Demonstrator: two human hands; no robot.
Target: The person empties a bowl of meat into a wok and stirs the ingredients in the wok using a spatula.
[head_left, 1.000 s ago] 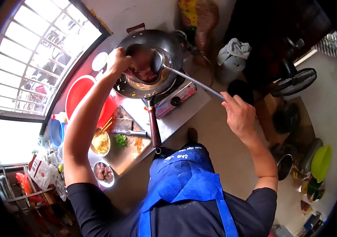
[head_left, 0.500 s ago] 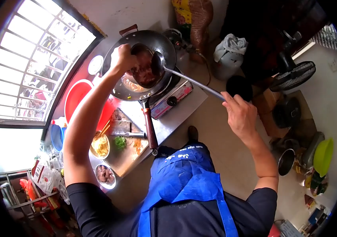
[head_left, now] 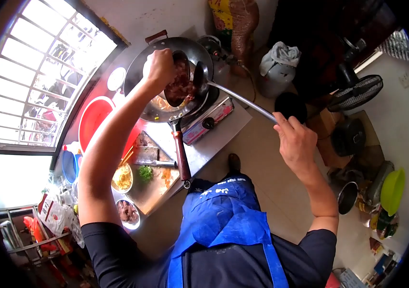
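Head view, looking down: the blue apron (head_left: 226, 216) carries a short line of white characters near its top edge, too small to read. A packet (head_left: 47, 210) at the lower left shows red and white print that cannot be made out either.

One large dark wok (head_left: 166, 77) sits on one gas stove (head_left: 209, 117), its long red-brown handle (head_left: 181, 153) pointing back toward the person. One red basin (head_left: 94, 120) stands beside the wok under the barred window (head_left: 36, 77). One cutting board (head_left: 154, 180) lies next to it, bearing one cleaver (head_left: 149, 156), a small heap of chopped greens (head_left: 146, 173) and some orange bits.

Two small bowls (head_left: 123, 177) stand at the board's left edge, one with yellow shreds and chopsticks, one with dark meat. On the floor to the right are two fans (head_left: 355, 98), a green bowl (head_left: 392, 189) and a steel pot (head_left: 346, 199).

The left hand (head_left: 159, 67) is closed around the rim of one tilted bowl of meat (head_left: 180, 84), held over the wok's middle. The left forearm crosses above the basin and hides part of it.

The right hand (head_left: 298, 141) is clamped on the end of one long steel ladle (head_left: 235, 96), whose scoop touches the meat at the lip of the tilted bowl.
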